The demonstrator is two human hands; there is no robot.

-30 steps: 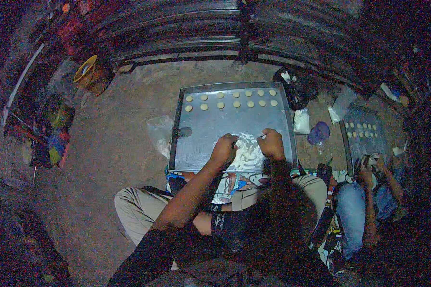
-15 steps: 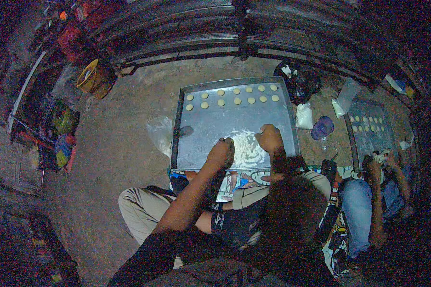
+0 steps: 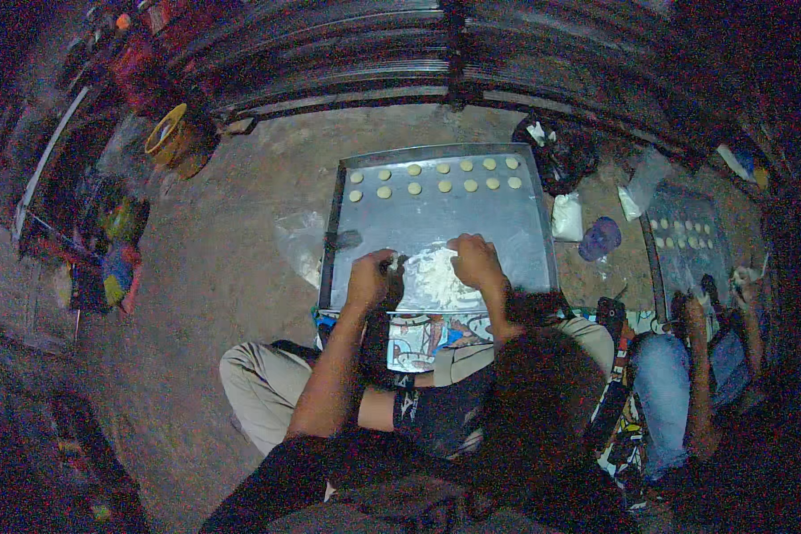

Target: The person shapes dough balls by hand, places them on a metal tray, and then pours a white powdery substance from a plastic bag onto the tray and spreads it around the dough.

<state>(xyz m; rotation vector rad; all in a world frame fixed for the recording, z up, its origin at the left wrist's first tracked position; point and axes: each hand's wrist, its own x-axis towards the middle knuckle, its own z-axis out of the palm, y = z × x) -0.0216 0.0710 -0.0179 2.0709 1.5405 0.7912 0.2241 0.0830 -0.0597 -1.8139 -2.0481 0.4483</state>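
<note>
A large metal tray [image 3: 436, 222] lies in front of me, with two rows of small pale dough rounds [image 3: 444, 186] along its far half. White flour [image 3: 443, 283] is spread over its near part. My left hand [image 3: 369, 279] is closed over the tray's near left, beside the flour. At the flour's right edge, my right hand [image 3: 477, 264] is also closed, with its fingers bent toward the left. The hands are apart, and the dim, grainy picture hides what either one holds, if anything.
To the tray's right are a bag of white powder [image 3: 566, 217], a purple container [image 3: 601, 238] and a black plastic bag [image 3: 556, 156]. Beyond them, a co-worker's hands [image 3: 696, 311] are near a second tray [image 3: 685, 209] with dough rounds. A yellow bucket [image 3: 182, 142] stands far left.
Both my hands have moved left. My left hand has shifted off the flour to its left side, and my right hand has come in over the flour's right edge.
</note>
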